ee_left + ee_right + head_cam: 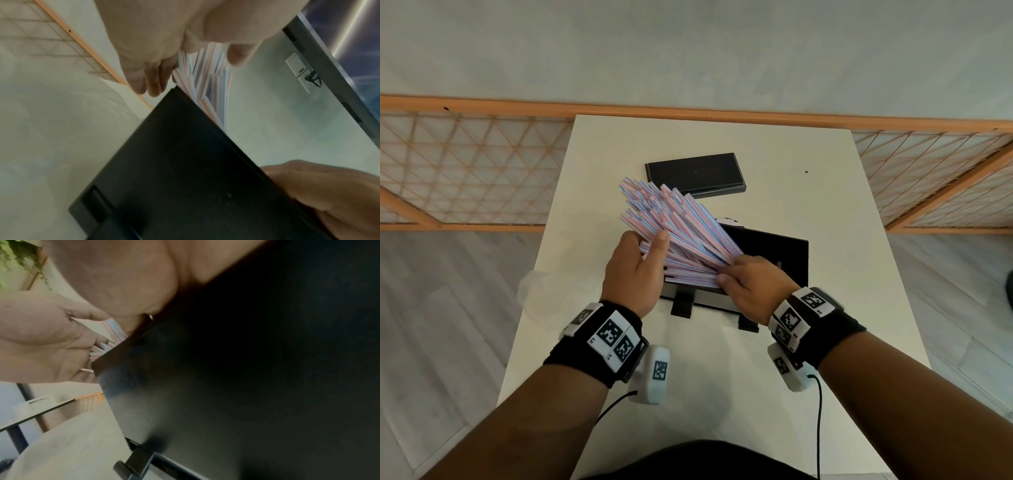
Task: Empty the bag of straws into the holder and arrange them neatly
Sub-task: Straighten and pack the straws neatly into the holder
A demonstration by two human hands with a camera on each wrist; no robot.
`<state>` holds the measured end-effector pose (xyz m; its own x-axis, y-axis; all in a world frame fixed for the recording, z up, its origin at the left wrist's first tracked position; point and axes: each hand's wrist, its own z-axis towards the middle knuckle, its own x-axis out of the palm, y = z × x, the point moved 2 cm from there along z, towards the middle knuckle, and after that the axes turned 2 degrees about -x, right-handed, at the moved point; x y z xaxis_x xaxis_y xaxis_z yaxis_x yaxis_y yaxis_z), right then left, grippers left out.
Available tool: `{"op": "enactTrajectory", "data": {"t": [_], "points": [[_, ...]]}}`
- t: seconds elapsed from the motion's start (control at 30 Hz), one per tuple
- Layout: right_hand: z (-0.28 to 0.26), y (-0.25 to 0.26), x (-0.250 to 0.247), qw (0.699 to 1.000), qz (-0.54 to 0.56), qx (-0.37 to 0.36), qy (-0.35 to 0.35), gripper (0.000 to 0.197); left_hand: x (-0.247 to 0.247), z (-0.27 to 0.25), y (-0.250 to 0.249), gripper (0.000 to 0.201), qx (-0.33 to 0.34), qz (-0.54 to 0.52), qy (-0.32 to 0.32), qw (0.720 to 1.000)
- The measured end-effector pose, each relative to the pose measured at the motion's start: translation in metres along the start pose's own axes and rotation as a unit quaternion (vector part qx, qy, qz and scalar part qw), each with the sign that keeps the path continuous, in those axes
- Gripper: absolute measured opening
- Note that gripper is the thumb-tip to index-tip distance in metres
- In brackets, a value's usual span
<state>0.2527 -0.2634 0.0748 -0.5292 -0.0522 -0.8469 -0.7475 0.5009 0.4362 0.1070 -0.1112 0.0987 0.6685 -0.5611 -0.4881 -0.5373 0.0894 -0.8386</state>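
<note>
Head view: the straws (674, 233), striped pink and blue on white, stand fanned out of the black holder (774, 253) on the white bench (825, 212), their free ends splaying up and away to the left. The left hand (635, 270) lies against the near side of the fan, fingers fairly straight, thumb on the upper straws; pressing rather than clasping, as far as I can tell. The right hand (751, 286) sits at the base of the fan over the holder's mouth, fingers curled onto the lower ends. A flat black lid (695, 174) lies behind, apart from the holder. A clear, crumpled thing at the bench's left edge may be the bag (534, 291); too faint to be sure.

Left wrist view: the left hand's fingers (148, 81) hang straight beside the straws, which rise above the holder's dark wall.

Right wrist view: mostly the holder's black side; the right hand's fingers (51, 353) close on a few straw ends at the rim.

Risk, my judgement: the fan is loose and leaning. If either hand lifts, outer straws could slide over the rim onto the bench. Pushing hard sideways might tip the holder on its small feet or kink straws.
</note>
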Motion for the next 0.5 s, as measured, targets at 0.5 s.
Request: {"op": "enactTrajectory", "data": {"t": [0.5], "points": [[-0.002, 0.003, -0.003, 0.999, 0.033, -0.014, -0.033, 0.056, 0.003, -0.008, -0.015, 0.02, -0.001, -0.087, 0.021, 0.996]]}}
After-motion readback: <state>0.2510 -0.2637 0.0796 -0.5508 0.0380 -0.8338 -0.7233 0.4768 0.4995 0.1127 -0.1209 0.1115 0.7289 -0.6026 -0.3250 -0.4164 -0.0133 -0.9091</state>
